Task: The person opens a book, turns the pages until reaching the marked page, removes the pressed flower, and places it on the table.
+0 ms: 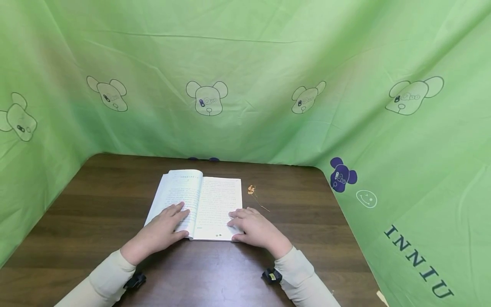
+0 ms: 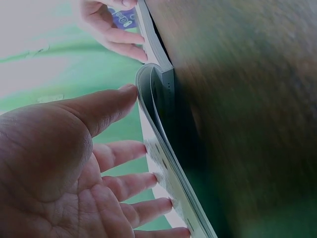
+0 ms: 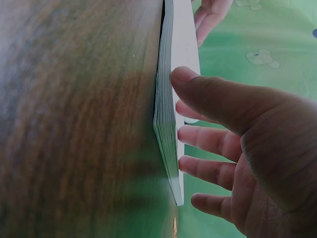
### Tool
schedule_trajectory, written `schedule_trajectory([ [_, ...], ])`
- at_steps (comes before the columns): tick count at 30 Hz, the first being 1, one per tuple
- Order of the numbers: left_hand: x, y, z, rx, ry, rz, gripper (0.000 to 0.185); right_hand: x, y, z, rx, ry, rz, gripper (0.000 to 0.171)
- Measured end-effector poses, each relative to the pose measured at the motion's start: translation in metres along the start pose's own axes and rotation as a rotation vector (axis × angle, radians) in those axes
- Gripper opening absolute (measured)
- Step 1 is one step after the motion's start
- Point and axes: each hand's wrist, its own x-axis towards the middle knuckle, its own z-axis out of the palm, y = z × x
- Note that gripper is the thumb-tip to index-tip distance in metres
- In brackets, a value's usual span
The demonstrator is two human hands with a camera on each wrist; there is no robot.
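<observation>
An open book (image 1: 218, 200) with printed pages lies on the brown wooden table. Its left stack of pages bulges up near the spine. My left hand (image 1: 163, 226) rests on the left page, and in the left wrist view its spread fingertips (image 2: 163, 203) touch the paper. On the lower right edge of the book lies my right hand (image 1: 255, 228). Seen from the right wrist, its thumb (image 3: 185, 74) and fingers touch the page from above, while the thick page block (image 3: 166, 114) shows at the side. Neither hand curls around the book.
A small dried flower sprig (image 1: 251, 190) with orange blossoms and a thin stem lies just right of the book. Green cloth (image 1: 245, 55) with bear drawings hangs behind and at both sides of the table (image 1: 307, 256). Each wrist wears a black camera (image 1: 272, 276).
</observation>
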Motion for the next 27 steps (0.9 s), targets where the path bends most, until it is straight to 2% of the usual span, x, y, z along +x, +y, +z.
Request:
schedule_trajectory([
  [8, -0.003, -0.002, -0.003, 0.016, 0.011, 0.024, 0.063, 0.001, 0.000, 0.001, -0.017, 0.002, -0.005, 0.040],
  [16, -0.005, -0.009, -0.003, 0.032, -0.020, 0.056, 0.077, 0.002, 0.001, 0.001, -0.012, -0.003, -0.006, 0.040],
  [27, -0.011, -0.015, 0.000, 0.154, 0.075, 0.169, 0.079, 0.001, 0.001, 0.000, 0.005, 0.004, -0.015, 0.041],
])
